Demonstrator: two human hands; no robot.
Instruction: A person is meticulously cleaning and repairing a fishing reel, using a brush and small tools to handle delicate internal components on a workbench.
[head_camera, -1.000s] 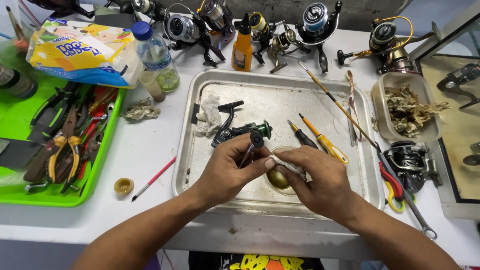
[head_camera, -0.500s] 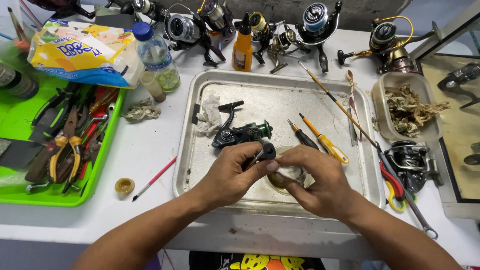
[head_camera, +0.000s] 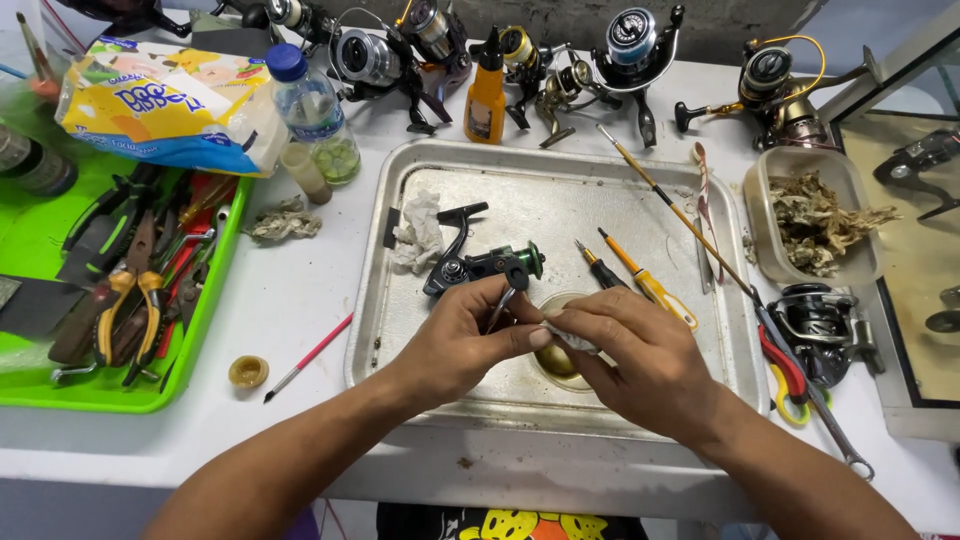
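Over a metal tray (head_camera: 560, 195) my left hand (head_camera: 462, 337) pinches a small dark reel handle part (head_camera: 512, 283) by its thin shaft. My right hand (head_camera: 628, 352) presses a scrap of white tissue (head_camera: 570, 337) against that part, fingers closed on it. Both hands meet above a small round brass-coloured dish (head_camera: 556, 362) in the tray. Just behind the hands lies a black and green fishing reel body (head_camera: 482, 262). Beside it sit a crumpled tissue (head_camera: 420, 232) and two screwdrivers (head_camera: 645, 283).
A green tray of pliers and tools (head_camera: 110, 290) stands at the left, with a tissue pack (head_camera: 165, 100) and water bottle (head_camera: 312, 110) behind. Several fishing reels (head_camera: 620, 50) line the back. At the right are a plastic tub of debris (head_camera: 812, 215), another reel (head_camera: 820, 325) and red-handled scissors (head_camera: 785, 370).
My hands have drawn closer together over the brass dish. The right hand has brought the tissue onto the part held by the left hand.
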